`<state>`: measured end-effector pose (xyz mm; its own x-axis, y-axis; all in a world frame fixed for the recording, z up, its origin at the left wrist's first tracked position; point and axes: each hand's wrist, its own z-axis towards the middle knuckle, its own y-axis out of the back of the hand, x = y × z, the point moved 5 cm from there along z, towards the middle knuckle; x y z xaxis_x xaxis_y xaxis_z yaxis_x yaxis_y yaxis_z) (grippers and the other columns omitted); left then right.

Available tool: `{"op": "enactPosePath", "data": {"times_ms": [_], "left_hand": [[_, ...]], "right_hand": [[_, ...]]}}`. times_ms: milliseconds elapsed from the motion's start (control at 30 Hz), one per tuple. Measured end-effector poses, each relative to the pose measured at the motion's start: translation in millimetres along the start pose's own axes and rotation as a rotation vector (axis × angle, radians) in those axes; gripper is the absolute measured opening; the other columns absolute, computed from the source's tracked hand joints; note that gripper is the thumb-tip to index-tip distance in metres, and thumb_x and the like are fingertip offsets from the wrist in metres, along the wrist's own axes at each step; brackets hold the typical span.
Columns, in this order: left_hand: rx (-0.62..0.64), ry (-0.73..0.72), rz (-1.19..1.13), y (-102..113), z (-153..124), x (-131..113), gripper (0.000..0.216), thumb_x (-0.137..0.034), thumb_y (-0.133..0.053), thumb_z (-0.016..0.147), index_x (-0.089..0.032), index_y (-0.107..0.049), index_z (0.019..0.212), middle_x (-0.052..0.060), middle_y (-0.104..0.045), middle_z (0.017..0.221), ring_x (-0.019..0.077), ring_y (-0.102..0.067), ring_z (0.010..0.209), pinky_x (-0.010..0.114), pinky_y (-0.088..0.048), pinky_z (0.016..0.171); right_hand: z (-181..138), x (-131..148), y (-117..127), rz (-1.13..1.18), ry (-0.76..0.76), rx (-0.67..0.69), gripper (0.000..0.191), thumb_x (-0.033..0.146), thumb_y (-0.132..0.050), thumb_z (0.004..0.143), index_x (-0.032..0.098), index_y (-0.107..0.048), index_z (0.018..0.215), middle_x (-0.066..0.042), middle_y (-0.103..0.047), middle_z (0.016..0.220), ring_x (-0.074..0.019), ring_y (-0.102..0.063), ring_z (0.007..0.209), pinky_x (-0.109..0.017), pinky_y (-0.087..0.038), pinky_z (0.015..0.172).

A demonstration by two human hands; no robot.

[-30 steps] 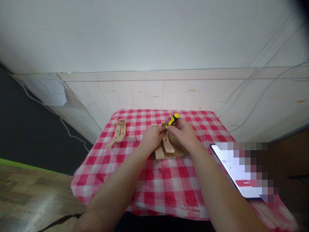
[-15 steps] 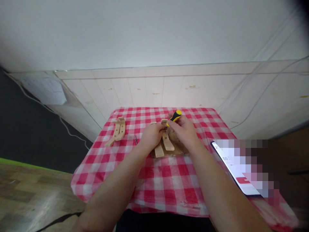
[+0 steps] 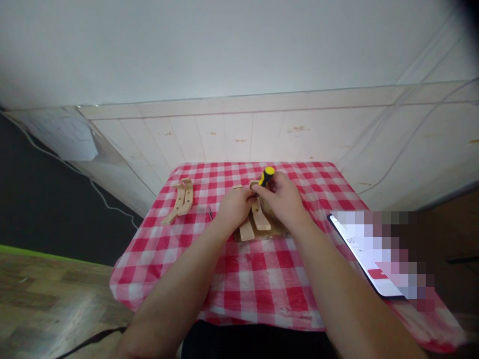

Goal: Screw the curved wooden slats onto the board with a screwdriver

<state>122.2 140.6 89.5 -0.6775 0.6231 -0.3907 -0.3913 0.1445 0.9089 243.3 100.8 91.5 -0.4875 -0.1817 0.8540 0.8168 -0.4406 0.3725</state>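
My right hand is closed round a yellow-and-black screwdriver, its handle leaning up and away to the right. The tool's tip is hidden among my fingers, above a curved wooden piece with a hole in it. My left hand has its fingers pinched beside the tip; what they hold is too small to make out. A second wooden piece lies partly under my left hand. Both pieces rest on a flat brownish board, which my hands partly cover.
Two more curved wooden pieces with holes lie together at the table's left. A small metal item is left of my left forearm. At the right edge lies a phone, partly blurred out. A red-and-white checked cloth covers the table, which stands against a panelled wall.
The screwdriver handle has swung slightly left and stands more upright, and my right hand has turned with it. My left hand stays at the wooden piece. The whole view has shifted a little.
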Motion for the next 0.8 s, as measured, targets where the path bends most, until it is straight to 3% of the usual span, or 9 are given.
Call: {"op": "enactPosePath", "data": {"times_ms": [133,400,633,800], "left_hand": [[0.021,0.013,0.005,0,0,0,0.03,-0.024,-0.045,0.09,-0.021,-0.07,0.105,0.006,-0.072,0.097,0.019,-0.065,0.087,0.028,-0.048,0.079],[0.033,0.023,-0.002,0,1,0,0.029,-0.024,-0.046,0.089,-0.019,-0.071,0.101,0.007,-0.072,0.095,0.0194,-0.064,0.085,0.028,-0.047,0.076],[0.006,0.006,-0.017,1,0,-1,0.029,-0.022,-0.046,0.088,-0.02,-0.071,0.103,0.006,-0.072,0.097,0.0186,-0.064,0.088,0.027,-0.047,0.077],[-0.004,-0.015,-0.037,-1,1,2,0.028,-0.022,-0.047,0.087,-0.02,-0.071,0.101,0.005,-0.072,0.096,0.0181,-0.064,0.086,0.026,-0.047,0.076]], "right_hand": [[-1,-2,1,0.017,-0.028,-0.087,0.031,0.043,-0.065,0.074,0.022,-0.061,0.096,-0.005,-0.066,0.086,-0.0209,-0.061,0.078,-0.036,-0.049,0.07],[-4,15,9,0.056,0.041,0.035,0.03,0.037,-0.061,0.078,0.023,-0.064,0.105,-0.003,-0.067,0.085,-0.0178,-0.061,0.073,-0.033,-0.047,0.068],[1,3,3,0.038,-0.038,-0.116,0.032,0.044,-0.069,0.071,0.021,-0.057,0.092,-0.001,-0.063,0.079,-0.0168,-0.058,0.068,-0.031,-0.046,0.061],[0,4,7,0.018,0.018,-0.095,0.037,0.046,-0.064,0.075,0.023,-0.06,0.103,-0.004,-0.066,0.093,-0.019,-0.061,0.079,-0.034,-0.049,0.072]]}}
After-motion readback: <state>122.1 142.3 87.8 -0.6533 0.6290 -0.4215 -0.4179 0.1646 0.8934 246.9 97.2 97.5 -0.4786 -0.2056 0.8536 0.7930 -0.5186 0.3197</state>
